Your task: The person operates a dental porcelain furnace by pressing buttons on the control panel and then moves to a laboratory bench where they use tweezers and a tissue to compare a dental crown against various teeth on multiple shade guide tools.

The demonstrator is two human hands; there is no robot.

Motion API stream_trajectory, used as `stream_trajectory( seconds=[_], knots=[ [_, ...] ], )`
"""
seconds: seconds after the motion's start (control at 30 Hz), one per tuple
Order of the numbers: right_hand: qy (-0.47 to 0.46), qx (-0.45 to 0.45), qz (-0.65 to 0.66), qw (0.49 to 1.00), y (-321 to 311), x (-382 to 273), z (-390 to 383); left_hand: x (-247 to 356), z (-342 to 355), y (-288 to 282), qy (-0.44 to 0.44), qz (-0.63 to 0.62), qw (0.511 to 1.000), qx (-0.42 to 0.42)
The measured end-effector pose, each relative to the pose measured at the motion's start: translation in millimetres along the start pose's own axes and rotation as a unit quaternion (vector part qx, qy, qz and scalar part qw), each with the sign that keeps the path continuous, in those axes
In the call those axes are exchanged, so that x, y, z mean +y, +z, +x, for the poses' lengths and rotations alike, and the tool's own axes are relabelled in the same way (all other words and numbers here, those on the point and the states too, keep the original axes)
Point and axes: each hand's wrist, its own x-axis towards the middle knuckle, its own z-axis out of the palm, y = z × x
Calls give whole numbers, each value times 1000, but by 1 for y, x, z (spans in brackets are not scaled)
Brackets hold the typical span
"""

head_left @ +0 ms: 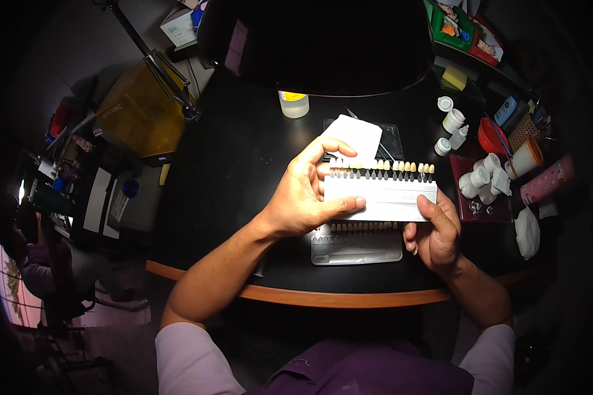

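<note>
My left hand [310, 187] grips the left end of a white dental shade guide [389, 201] with a row of tooth-coloured tabs along its top; its thumb lies on the front and a finger curls above. My right hand [438, 230] holds the guide's right end, thumb pressed on its face. A second, silvery shade guide [356, 247] lies on the black desk just below. Behind the held guide is a white sheet [356, 131] over a dark rectangular pad [392, 138], with thin tools partly hidden.
A dark lamp or screen [313, 39] overhangs the desk [230, 158]. A clear bottle [293, 105] stands behind. Several white jars [474, 184], a red bowl [491, 138] and a crumpled tissue [527, 234] sit rightward. An amber box [128, 112] is at left; another person [46, 270] sits far left.
</note>
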Motion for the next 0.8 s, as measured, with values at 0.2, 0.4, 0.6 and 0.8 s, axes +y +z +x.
stream_trajectory(
  seconds=[0.2,0.4,0.6,0.8],
  knots=[
    [2,2,2,1000,2,-1,1,-2,0,-1,6,11,1000,0],
    [-2,7,-5,1000,1,-1,-1,-1,0,0,-2,6,1000,3],
    [3,-3,-1,1000,0,-1,-1,-1,0,0,-2,8,1000,3],
    [0,2,-2,1000,-1,0,0,0,0,0,-4,6,1000,1]
  ],
)
